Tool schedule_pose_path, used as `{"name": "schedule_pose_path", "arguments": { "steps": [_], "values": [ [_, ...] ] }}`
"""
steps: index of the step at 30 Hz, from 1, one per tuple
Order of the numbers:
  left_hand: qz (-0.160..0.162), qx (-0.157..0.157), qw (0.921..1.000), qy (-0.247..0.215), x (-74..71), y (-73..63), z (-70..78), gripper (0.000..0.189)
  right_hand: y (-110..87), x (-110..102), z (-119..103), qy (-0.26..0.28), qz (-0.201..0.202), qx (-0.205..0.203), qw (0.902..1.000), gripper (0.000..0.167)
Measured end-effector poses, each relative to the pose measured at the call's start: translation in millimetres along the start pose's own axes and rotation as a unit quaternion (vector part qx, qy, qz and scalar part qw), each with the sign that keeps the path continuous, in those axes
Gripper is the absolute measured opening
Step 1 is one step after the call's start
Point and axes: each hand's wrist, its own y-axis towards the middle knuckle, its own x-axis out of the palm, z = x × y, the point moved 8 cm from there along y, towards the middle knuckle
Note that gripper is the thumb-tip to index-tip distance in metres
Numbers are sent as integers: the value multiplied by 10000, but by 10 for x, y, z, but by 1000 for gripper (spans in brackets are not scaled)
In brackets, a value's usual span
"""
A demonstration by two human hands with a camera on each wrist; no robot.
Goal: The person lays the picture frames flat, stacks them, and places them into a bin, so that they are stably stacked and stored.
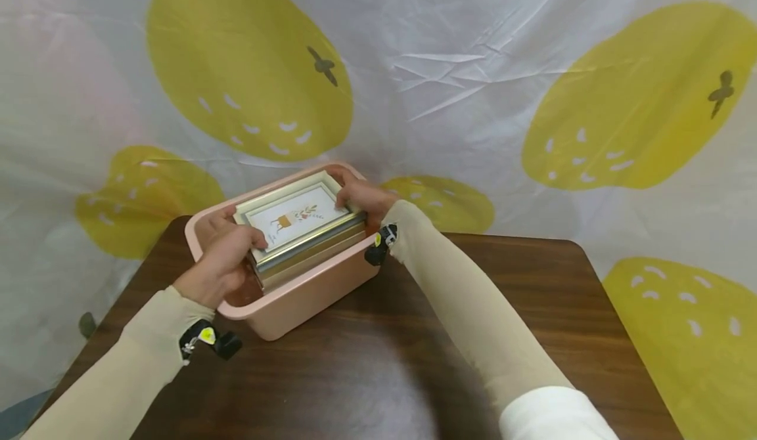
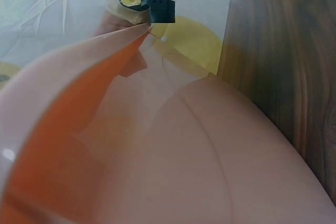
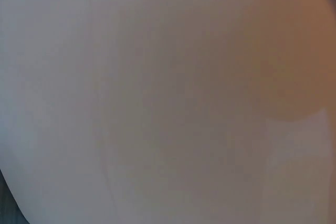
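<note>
A stack of picture frames (image 1: 301,220) lies within the mouth of a pink plastic basin (image 1: 319,299). The top one has a cream and silver border around a small drawing of an animal with leaves and flowers. My left hand (image 1: 225,253) grips the stack's left end, thumb on the top frame's near corner. At the opposite end my right hand (image 1: 363,197) holds it, thumb over the border and the other fingers down the far side. Fingers under the stack are hidden. The basin wall (image 2: 210,129) fills much of the left wrist view and nearly all of the right wrist view.
The basin stands at the back left of a dark brown wooden table (image 1: 485,308). Close behind it hangs a pale curtain (image 1: 437,98) printed with large yellow fruit. Black wrist cameras, such as the left one (image 1: 207,340), sit near the basin's rim.
</note>
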Motion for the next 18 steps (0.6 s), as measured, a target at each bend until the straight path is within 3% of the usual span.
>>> {"name": "schedule_pose_path", "arguments": {
  "steps": [6,12,18],
  "values": [
    [-434,-296,9984,-199,94,3,-46,105,-14,-91,-19,-311,250,-205,9990,96],
    [-489,-410,9977,-211,118,-12,-51,106,-25,-97,-1,-414,173,-209,9988,98],
    [-625,-329,9975,-33,161,-3,-37,103,-5,-83,24,-606,12,-171,9980,98]
  ]
}}
